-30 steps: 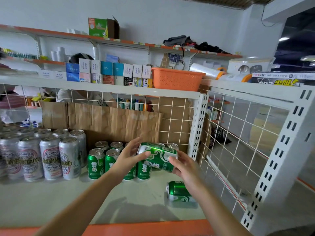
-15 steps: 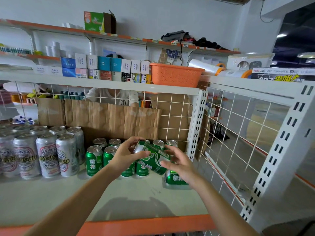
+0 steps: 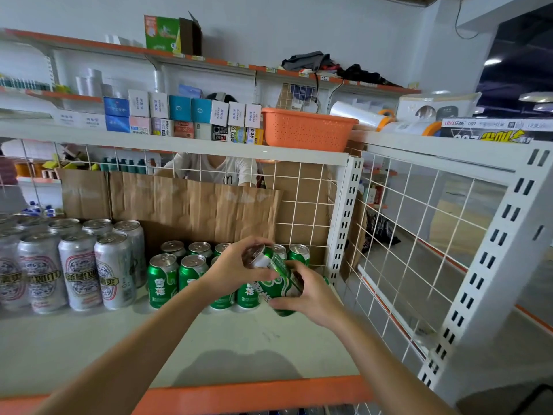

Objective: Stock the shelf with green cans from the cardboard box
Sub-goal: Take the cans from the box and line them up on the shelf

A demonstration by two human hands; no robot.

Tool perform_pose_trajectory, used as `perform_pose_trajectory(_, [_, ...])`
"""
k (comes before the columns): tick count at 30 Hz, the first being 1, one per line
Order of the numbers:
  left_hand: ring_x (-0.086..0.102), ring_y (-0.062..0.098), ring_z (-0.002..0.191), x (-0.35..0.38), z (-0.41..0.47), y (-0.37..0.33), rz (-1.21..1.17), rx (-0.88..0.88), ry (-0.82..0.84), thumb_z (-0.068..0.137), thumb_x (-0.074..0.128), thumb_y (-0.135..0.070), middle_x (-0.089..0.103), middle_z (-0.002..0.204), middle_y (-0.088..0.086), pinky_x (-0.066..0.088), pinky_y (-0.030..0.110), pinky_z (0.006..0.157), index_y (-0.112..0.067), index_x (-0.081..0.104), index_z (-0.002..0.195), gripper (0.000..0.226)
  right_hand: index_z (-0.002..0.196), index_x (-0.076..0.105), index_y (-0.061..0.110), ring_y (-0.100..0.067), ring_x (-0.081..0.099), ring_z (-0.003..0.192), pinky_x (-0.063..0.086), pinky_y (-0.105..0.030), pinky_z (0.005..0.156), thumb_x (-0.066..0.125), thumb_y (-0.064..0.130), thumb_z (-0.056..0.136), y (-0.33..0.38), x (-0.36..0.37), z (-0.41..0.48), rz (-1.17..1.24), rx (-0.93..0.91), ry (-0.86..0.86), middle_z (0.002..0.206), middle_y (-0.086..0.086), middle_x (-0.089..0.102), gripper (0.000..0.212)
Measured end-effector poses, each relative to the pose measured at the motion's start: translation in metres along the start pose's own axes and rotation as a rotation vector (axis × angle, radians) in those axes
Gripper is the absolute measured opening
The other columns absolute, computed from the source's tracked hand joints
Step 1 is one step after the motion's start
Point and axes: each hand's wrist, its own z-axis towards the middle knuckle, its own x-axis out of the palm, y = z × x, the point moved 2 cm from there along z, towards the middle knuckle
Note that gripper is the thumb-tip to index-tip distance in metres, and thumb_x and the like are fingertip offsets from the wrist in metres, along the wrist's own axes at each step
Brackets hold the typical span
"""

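White shelf board (image 3: 209, 348) with an orange front edge (image 3: 239, 393) fills the lower view, backed by a wire grid (image 3: 300, 205) lined with a cardboard sheet (image 3: 194, 205). Both grips meet over the far right of the board around one green can (image 3: 282, 286), which is tilted, its silver top up and to the left. The left grip (image 3: 236, 271) curls its fingers over the can's top end, thumb laid across the side. The right grip (image 3: 311, 295) wraps the lower end from the right, fingers bent round it. Whether the can's lower rim touches the board cannot be told. Just behind and to the left of the grips, standing green cans (image 3: 163, 280) sit upright in rows, some partly hidden by the left grip. Farther left stand taller silver cans (image 3: 77, 271). Above the grips, on the upper shelf, an orange basket (image 3: 305, 130) sits beside small boxes (image 3: 179, 115)
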Motion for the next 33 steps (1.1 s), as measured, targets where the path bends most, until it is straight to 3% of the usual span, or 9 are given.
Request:
perform_pose_trajectory(6, [0.053, -0.005, 0.11, 0.0, 0.0, -0.005, -0.148, -0.061, -0.069, 0.055, 0.077, -0.052, 0.057, 0.118, -0.02, 0.043, 0.012, 0.089, -0.04, 0.051, 0.115, 0.066, 0.123, 0.05, 0.021, -0.007, 0.061, 0.105, 0.052, -0.024, 0.087, 0.086, 0.03, 0.062, -0.01, 0.006, -0.002, 0.218, 0.055, -0.081, 0.113, 0.007, 0.063, 0.07])
perform_pose_trajectory(10, [0.058, 0.003, 0.109, 0.0, -0.003, -0.004, -0.305, -0.102, -0.057, 0.045, 0.077, -0.061, 0.058, 0.122, -0.013, 0.05, 0.015, 0.08, -0.035, 0.053, 0.118, 0.081, 0.119, 0.053, 0.02, -0.006, 0.065, 0.098, 0.053, -0.022, 0.078, 0.087, 0.028, 0.06, -0.013, 0.008, -0.007, 0.434, 0.067, -0.11, 0.11, 0.003, 0.067, 0.069])
perform_pose_trajectory(13, [0.058, 0.003, 0.109, 0.002, -0.003, -0.005, -0.342, -0.117, -0.046, 0.051, 0.074, -0.053, 0.058, 0.121, -0.009, 0.051, 0.014, 0.078, -0.032, 0.052, 0.12, 0.076, 0.117, 0.057, 0.022, -0.013, 0.066, 0.101, 0.054, -0.029, 0.082, 0.085, 0.036, 0.049, -0.017, 0.016, -0.009, 0.604, 0.085, -0.119, 0.11, 0.0, 0.069, 0.074])
perform_pose_trajectory(18, [0.056, 0.012, 0.115, 0.008, 0.002, -0.007, -0.336, -0.133, -0.025, 0.055, 0.072, -0.052, 0.056, 0.126, 0.002, 0.047, 0.026, 0.095, -0.027, 0.052, 0.128, 0.08, 0.117, 0.059, 0.019, -0.022, 0.064, 0.107, 0.053, -0.034, 0.086, 0.084, 0.029, 0.052, -0.016, 0.025, -0.008, 0.759, 0.086, -0.09, 0.113, -0.006, 0.069, 0.07])
perform_pose_trajectory(22, [0.061, 0.021, 0.109, 0.01, 0.002, -0.01, -0.352, -0.129, -0.037, 0.062, 0.075, -0.046, 0.062, 0.118, 0.003, 0.049, 0.036, 0.095, -0.026, 0.06, 0.118, 0.061, 0.113, 0.061, 0.022, -0.02, 0.065, 0.106, 0.053, -0.033, 0.085, 0.083, 0.028, 0.053, -0.013, 0.029, -0.009, 0.763, 0.091, -0.077, 0.111, -0.004, 0.07, 0.064])
perform_pose_trajectory(26, [0.066, 0.026, 0.093, 0.011, 0.0, -0.013, -0.418, -0.109, -0.081, 0.079, 0.069, -0.015, 0.068, 0.1, 0.011, 0.055, 0.037, 0.085, -0.007, 0.062, 0.11, 0.032, 0.109, 0.061, 0.023, -0.018, 0.065, 0.105, 0.053, -0.029, 0.085, 0.083, 0.017, 0.066, -0.011, 0.027, -0.01, 0.723, 0.083, -0.059, 0.109, -0.001, 0.071, 0.049])
perform_pose_trajectory(30, [0.065, 0.019, 0.09, 0.012, -0.003, -0.013, -0.432, -0.104, -0.166, 0.075, 0.067, -0.019, 0.07, 0.095, 0.005, 0.052, 0.035, 0.088, -0.008, 0.064, 0.105, 0.032, 0.111, 0.061, 0.024, -0.012, 0.064, 0.106, 0.051, -0.03, 0.09, 0.079, 0.032, 0.064, -0.007, 0.026, -0.013, 0.625, 0.063, -0.073, 0.111, 0.002, 0.069, 0.051])
perform_pose_trajectory(33, [0.066, 0.017, 0.085, 0.011, -0.002, -0.014, -0.432, -0.11, -0.241, 0.076, 0.069, -0.016, 0.072, 0.088, -0.002, 0.053, 0.037, 0.087, -0.01, 0.066, 0.1, 0.025, 0.116, 0.054, 0.025, -0.002, 0.063, 0.102, 0.052, -0.023, 0.085, 0.078, 0.017, 0.072, -0.006, 0.027, -0.014, 0.576, 0.03, -0.133, 0.112, 0.006, 0.066, 0.05])
